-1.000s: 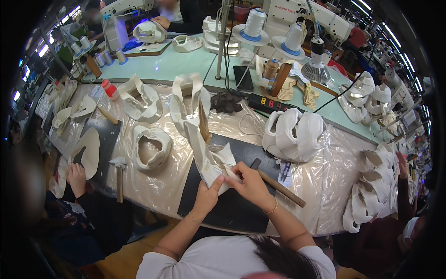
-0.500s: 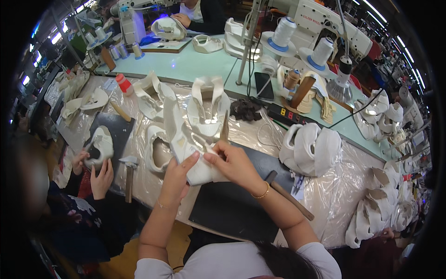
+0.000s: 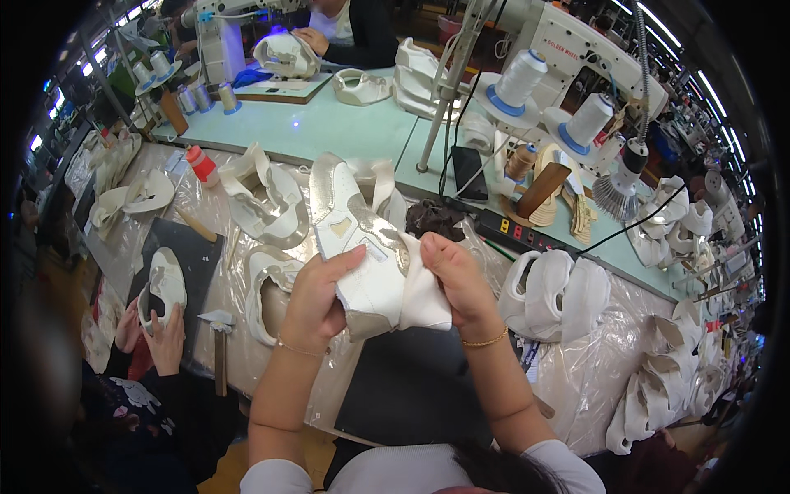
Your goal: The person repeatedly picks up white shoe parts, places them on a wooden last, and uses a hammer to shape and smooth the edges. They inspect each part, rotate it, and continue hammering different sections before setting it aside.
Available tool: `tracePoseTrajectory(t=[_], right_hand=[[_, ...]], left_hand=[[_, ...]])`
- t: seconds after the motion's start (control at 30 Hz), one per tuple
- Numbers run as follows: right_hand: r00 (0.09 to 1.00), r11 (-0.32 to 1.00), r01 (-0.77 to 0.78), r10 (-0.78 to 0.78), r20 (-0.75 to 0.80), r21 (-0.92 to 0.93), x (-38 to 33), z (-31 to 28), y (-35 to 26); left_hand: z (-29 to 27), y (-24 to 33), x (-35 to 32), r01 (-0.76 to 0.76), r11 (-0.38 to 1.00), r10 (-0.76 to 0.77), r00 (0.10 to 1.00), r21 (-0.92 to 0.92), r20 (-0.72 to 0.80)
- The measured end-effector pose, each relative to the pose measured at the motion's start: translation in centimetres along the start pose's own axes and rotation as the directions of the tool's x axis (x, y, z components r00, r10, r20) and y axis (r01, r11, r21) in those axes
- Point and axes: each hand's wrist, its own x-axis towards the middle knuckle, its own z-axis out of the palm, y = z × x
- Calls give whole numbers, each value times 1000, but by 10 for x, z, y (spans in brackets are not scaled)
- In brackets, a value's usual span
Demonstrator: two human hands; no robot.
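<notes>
A white shoe upper [image 3: 370,284] with shiny pale-gold panels is held up between both my hands above the table. My left hand [image 3: 319,296] grips its left edge, thumb on the outer face and fingers behind. At the other edge, my right hand [image 3: 455,276] pinches the folded-back white lining. Below them lies a black mat [image 3: 411,387]. Another upper [image 3: 270,284] rests just left of my left hand, and one more [image 3: 262,198] lies behind that. Part of a further upper [image 3: 380,185] shows behind the held one.
A co-worker's hands [image 3: 160,333] hold a white upper at left, near a hammer [image 3: 220,354]. Nested uppers [image 3: 555,296] stand at right. A red bottle [image 3: 202,166], a power strip [image 3: 514,235] and thread cones [image 3: 518,82] sit farther back. A lamp [image 3: 619,188] hangs at right.
The upper has turned so its outer side panel faces up, and the lining is now folded out. My right hand has moved right to its edge. The co-worker's upper has tilted.
</notes>
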Motion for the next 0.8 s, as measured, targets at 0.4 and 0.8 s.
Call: tracePoseTrajectory(t=[0.4,0.8], right_hand=[[988,999,46,-44,150,-11,10,-23,10],[988,982,132,-118,99,-138,12,-28,17]], left_hand=[[-21,-37,10,-8,949,32,997,-314,69],[-32,-56,15,12,915,5,999,-404,42]])
